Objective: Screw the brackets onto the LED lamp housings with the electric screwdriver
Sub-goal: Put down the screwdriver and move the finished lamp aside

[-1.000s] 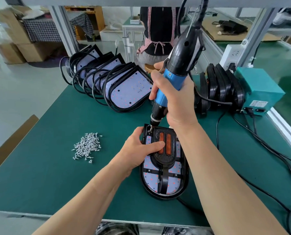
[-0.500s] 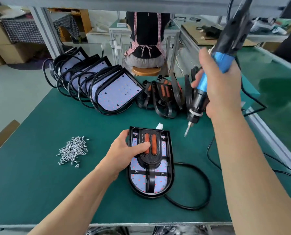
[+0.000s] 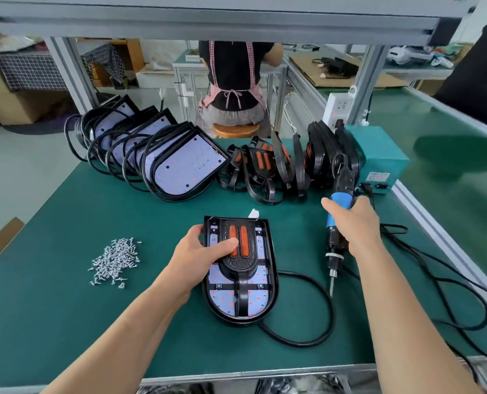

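Head view showed the housing (image 3: 240, 305) flat at mid-table, with the bracket (image 3: 238, 265) seated on it. The left hand (image 3: 199, 251) gripped its left edge, thumb on the bracket. The right hand (image 3: 356, 223) was wrapped round the screwdriver (image 3: 333, 251), held low just right of the housing, bit clear of it. Judged: the bare housings (image 3: 185, 169) at rear left lacked brackets, so much work was left. Loose screws (image 3: 114, 263) lay well left.

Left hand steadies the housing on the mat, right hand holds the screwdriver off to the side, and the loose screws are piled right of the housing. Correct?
Not quite. The head view shows the screw pile lying left of the lamp housing, beyond the left hand gripping it. The right hand does hold the electric screwdriver off to the side.
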